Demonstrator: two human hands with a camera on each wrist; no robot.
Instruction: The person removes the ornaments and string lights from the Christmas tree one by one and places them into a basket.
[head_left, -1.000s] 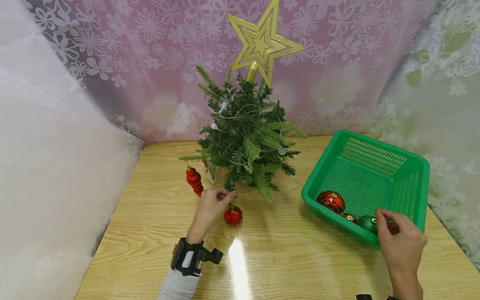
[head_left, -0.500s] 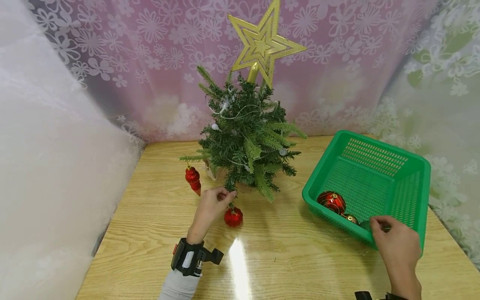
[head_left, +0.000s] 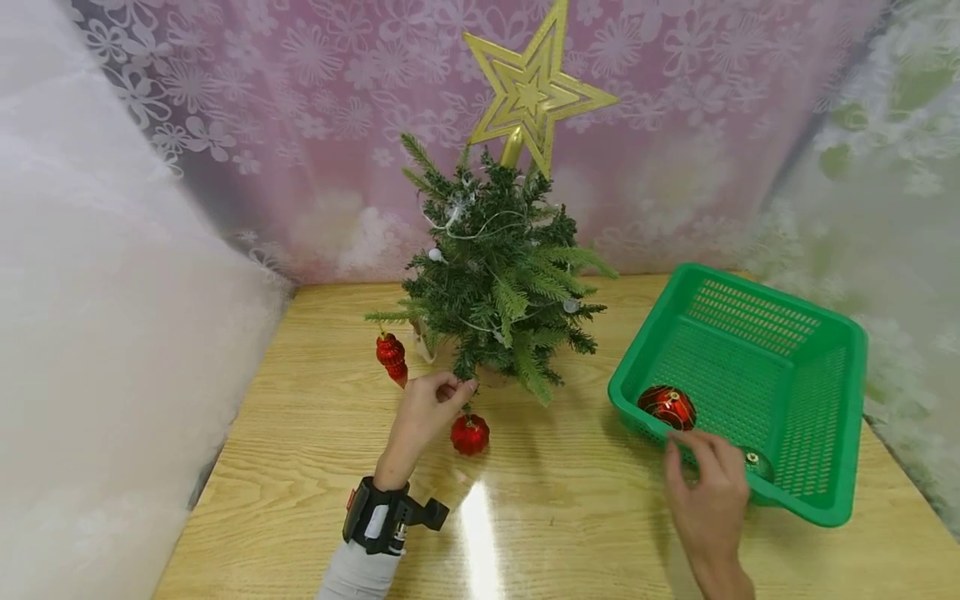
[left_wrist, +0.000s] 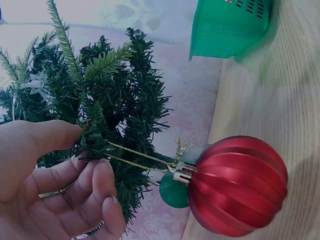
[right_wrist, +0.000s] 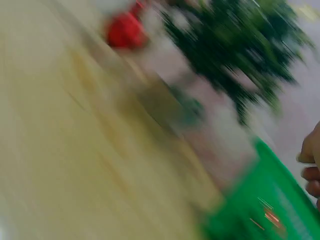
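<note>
A small Christmas tree (head_left: 495, 275) stands on the table, topped by a gold star (head_left: 528, 93). My left hand (head_left: 431, 408) pinches the tip of a low branch (left_wrist: 95, 142) between thumb and index finger. From there a ribbed red ball ornament (left_wrist: 240, 185) hangs on a gold string. A red spiral ornament (head_left: 392, 358) hangs at the tree's left. My right hand (head_left: 707, 492), fingers loosely bent, is over the near edge of the green basket (head_left: 847, 433); nothing shows in it. Inside are a red ball with gold lines (head_left: 667, 407) and a green ball (head_left: 757, 463).
Behind the red ball, a glittery green ball (left_wrist: 174, 190) shows in the left wrist view. White string lights (head_left: 480, 233) wind through the tree. Flowered curtains (head_left: 315, 125) close off the wooden table (head_left: 315, 492) behind and at the sides. The right wrist view is badly blurred.
My right hand has moved left from the green ball to the basket's near left edge. That ball lies slightly farther right. The left hand keeps its pinch in the same place.
</note>
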